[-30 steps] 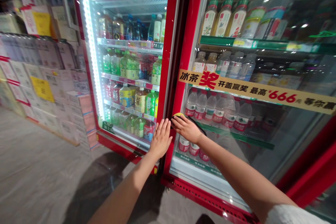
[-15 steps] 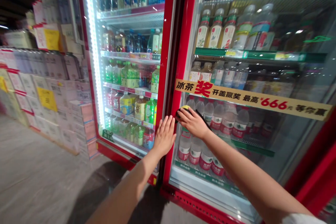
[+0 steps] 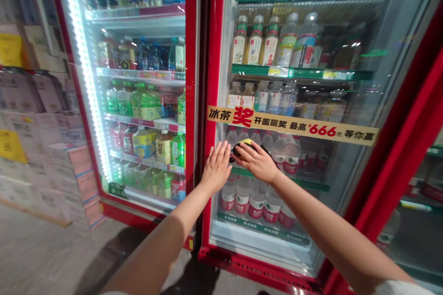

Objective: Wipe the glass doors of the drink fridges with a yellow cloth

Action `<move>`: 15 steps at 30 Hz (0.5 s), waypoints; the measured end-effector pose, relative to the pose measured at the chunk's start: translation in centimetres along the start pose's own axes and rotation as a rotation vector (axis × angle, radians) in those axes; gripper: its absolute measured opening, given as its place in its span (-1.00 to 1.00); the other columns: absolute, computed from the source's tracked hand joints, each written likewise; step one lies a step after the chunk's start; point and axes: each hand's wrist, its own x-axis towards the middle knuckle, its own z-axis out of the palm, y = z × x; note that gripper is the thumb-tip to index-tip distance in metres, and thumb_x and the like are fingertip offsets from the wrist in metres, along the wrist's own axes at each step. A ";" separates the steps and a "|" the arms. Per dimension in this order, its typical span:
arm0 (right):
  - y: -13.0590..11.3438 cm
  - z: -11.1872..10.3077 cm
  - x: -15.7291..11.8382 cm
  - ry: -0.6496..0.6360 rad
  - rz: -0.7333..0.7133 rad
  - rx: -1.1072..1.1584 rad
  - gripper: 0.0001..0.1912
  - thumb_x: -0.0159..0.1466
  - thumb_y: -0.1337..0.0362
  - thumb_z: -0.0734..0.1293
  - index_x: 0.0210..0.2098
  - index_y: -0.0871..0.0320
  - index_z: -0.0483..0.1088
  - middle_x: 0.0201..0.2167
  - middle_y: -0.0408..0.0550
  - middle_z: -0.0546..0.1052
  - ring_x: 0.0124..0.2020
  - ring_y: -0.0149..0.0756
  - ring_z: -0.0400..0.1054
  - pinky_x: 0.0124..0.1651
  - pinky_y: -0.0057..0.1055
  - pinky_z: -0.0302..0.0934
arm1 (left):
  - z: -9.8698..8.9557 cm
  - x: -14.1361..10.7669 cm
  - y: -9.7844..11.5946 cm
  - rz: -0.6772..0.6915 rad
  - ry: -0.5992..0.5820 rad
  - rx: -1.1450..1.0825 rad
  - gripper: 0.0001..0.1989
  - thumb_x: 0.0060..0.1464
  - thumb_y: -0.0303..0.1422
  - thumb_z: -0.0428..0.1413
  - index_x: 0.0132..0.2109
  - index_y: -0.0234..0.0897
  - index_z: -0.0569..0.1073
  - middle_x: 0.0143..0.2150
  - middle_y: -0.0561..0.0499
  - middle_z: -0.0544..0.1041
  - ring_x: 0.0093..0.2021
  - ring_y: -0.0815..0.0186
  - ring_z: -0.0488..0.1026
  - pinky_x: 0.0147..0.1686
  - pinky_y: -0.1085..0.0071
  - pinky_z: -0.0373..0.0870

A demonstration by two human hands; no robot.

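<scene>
Presently listed: one right hand (image 3: pixel 258 161), fingers lightly bent, holding a black-and-yellow object (image 3: pixel 246 141) that sits beneath it, seemingly against the glass, just inside the left edge of the red-framed door (image 3: pixel 215 55). Item: one left hand (image 3: pixel 216 168), flat, fingers straight and close together, just beside the object; its palm is hidden, so we cannot tell whether it touches the door. Item: one printed strip (image 3: pixel 294 125), across the glass just above both hands. Item: bottles (image 3: pixel 256 205), shelved behind the glass. Risks, as we judge them: the object could slip downward should the right hand's pressure slacken; the hands could knock together, lying so near; an upward stray could catch the strip's lower edge.
</scene>
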 end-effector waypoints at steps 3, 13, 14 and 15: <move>2.1 -1.4 -0.8 0.053 0.227 -0.053 -0.42 0.43 0.36 0.28 0.41 -0.04 0.23 0.41 0.01 0.33 0.44 -0.07 0.15 0.48 0.07 0.00 | 0.0 1.5 0.6 0.017 0.017 -0.026 -0.13 0.35 -0.31 0.02 0.55 -0.33 -0.36 0.57 -0.25 -0.04 0.57 0.03 -0.14 0.50 0.00 -0.06; 2.3 -2.7 -6.4 -0.020 0.033 -0.058 -0.56 0.46 0.29 0.28 0.31 -0.07 0.37 0.34 -0.11 0.43 0.38 -0.20 0.25 0.44 -0.07 0.14 | 0.0 2.2 3.8 0.137 -0.006 -0.058 -0.10 0.34 -0.31 0.04 0.54 -0.33 -0.37 0.58 -0.23 -0.06 0.57 0.03 -0.16 0.51 0.01 -0.11; 3.2 -3.2 -6.6 0.004 0.118 -0.078 -0.53 0.46 0.31 0.29 0.32 -0.09 0.34 0.35 -0.09 0.41 0.40 -0.18 0.23 0.45 -0.04 0.11 | 0.0 2.6 4.1 0.143 0.001 -0.062 -0.11 0.34 -0.31 0.03 0.55 -0.32 -0.36 0.58 -0.23 -0.06 0.57 0.03 -0.16 0.51 0.00 -0.11; 3.9 -3.7 -7.1 0.035 0.220 -0.105 -0.51 0.45 0.33 0.29 0.34 -0.11 0.32 0.36 -0.07 0.39 0.41 -0.15 0.20 0.46 -0.01 0.09 | 0.0 2.9 4.4 0.150 0.007 -0.065 -0.12 0.34 -0.31 0.03 0.55 -0.32 -0.35 0.58 -0.23 -0.06 0.57 0.03 -0.16 0.51 -0.01 -0.11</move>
